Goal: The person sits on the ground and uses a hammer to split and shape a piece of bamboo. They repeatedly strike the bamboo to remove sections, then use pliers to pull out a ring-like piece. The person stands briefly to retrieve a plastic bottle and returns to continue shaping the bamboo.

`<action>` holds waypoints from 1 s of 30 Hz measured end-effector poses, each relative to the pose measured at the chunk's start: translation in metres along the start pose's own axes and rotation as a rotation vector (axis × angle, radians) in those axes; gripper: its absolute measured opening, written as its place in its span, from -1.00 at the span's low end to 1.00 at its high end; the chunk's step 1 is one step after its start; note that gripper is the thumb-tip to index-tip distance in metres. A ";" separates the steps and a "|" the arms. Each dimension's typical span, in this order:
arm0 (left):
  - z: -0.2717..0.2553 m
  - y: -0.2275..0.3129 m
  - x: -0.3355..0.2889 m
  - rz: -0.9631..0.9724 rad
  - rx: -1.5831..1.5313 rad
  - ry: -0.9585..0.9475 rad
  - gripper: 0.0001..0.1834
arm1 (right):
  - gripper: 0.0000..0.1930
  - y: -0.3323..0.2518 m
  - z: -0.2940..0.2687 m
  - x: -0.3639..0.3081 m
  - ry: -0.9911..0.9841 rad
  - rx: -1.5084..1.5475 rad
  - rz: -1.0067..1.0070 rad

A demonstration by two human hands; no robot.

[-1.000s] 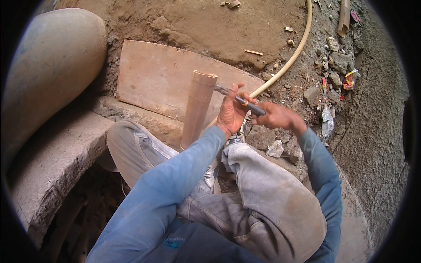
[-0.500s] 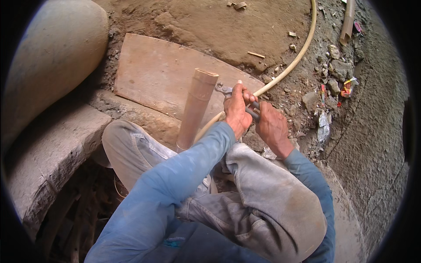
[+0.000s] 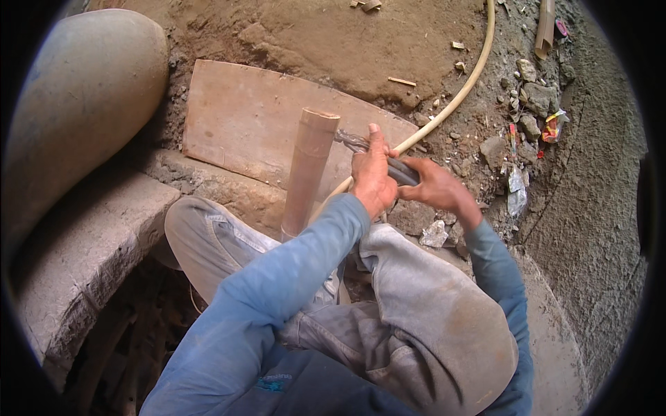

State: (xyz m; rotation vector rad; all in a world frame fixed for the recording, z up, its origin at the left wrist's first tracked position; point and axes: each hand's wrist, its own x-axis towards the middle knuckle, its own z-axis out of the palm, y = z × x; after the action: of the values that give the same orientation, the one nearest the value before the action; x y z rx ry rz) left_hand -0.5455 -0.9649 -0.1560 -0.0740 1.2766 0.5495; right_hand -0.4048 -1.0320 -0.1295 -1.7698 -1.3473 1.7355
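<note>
In front of me, slightly right of centre, I hold a pair of pliers [image 3: 404,172] with dark grey handles. Its metal jaws point left, toward the top of a brown bamboo piece [image 3: 309,156] that stands upright and leans slightly. My left hand [image 3: 372,179] is wrapped around the tool behind the jaws, thumb pointing up. My right hand [image 3: 436,186] grips the handle ends, thumb below and fingers above. Whether the jaws hold anything small or touch the bamboo is unclear.
Behind the bamboo lies a flat reddish-brown slab [image 3: 236,114]. A pale yellow hose [image 3: 472,83] curves past my hands. Rubble [image 3: 538,100] and wrappers [image 3: 517,191] litter the right side by a rough wall [image 3: 590,187]. At left are a large rounded tan object [image 3: 90,97] and a concrete ledge [image 3: 90,236].
The handles have come closer together, and my right hand has shifted from over them to their ends, its fingers rearranged. My left hand stays nearly in place.
</note>
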 end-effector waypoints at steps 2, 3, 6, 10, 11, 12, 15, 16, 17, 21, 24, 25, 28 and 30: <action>-0.002 0.000 -0.009 0.023 0.187 0.091 -0.56 | -0.58 -0.008 0.015 0.000 0.093 -0.268 -0.003; -0.008 0.002 -0.013 0.089 0.321 0.087 -0.57 | -0.59 -0.013 0.010 0.004 -0.054 -0.269 0.075; -0.021 0.024 -0.052 0.034 0.712 -0.155 -0.54 | -0.67 0.031 0.009 -0.001 -0.546 1.050 0.293; -0.062 0.082 -0.073 0.342 1.345 -0.036 -0.20 | -0.63 0.042 0.021 -0.005 -0.309 0.709 0.244; -0.068 0.087 -0.074 0.601 1.523 0.164 -0.16 | -0.62 0.039 0.024 -0.007 -0.156 0.440 0.225; -0.073 0.091 -0.074 0.867 1.682 0.371 -0.11 | -0.57 0.039 0.027 -0.009 -0.105 0.368 0.204; -0.109 0.090 -0.022 1.018 1.680 0.269 -0.01 | -0.46 0.035 0.041 -0.020 0.093 0.164 0.105; -0.108 0.093 -0.019 0.894 1.620 0.216 -0.04 | -0.46 0.030 0.044 -0.022 0.093 0.044 0.109; -0.107 0.095 -0.017 0.771 1.557 0.165 -0.07 | -0.46 0.023 0.045 -0.025 0.093 -0.075 0.113; -0.118 0.128 -0.004 0.361 1.220 -0.186 -0.16 | -0.43 0.007 0.049 -0.028 0.130 -0.130 0.119; -0.123 0.141 0.000 0.108 1.015 -0.263 -0.21 | -0.40 0.011 0.056 -0.026 0.179 -0.170 0.109; -0.122 0.141 0.002 0.062 0.991 -0.303 -0.21 | -0.39 0.012 0.056 -0.023 0.200 -0.196 0.099; -0.121 0.142 0.006 -0.075 0.909 -0.419 -0.21 | -0.37 0.008 0.054 -0.017 0.197 -0.278 -0.019; -0.119 0.132 0.004 -0.024 0.956 -0.378 -0.23 | -0.41 0.016 0.061 -0.017 0.246 -0.364 -0.118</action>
State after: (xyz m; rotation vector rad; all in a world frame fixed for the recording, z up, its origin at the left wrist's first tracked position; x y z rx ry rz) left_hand -0.7067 -0.8909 -0.1642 0.7742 1.0506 -0.1101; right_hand -0.4502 -1.0760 -0.1443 -1.9639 -1.6958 1.2211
